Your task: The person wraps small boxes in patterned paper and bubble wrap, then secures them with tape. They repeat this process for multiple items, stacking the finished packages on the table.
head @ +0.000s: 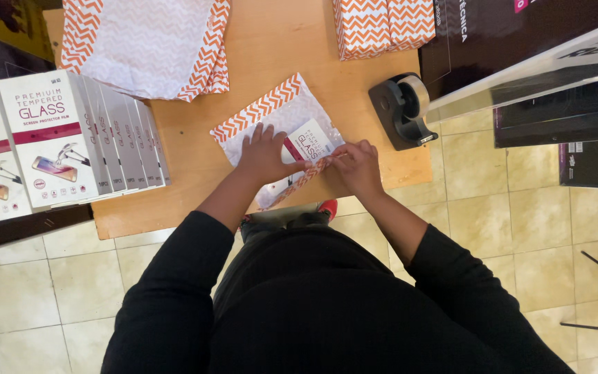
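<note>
Our left hand pressed flat, fingers spread, on the bubble mailer at the table edge; right hand pinched its flap beside the white box. Uneven pressure risked a crooked seal.

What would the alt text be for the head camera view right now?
Seen from above, a person's left hand presses flat on an orange-and-white zigzag mailer on a wooden table, while the right hand handles a small white box on it. A black tape dispenser sits to the right.
</note>
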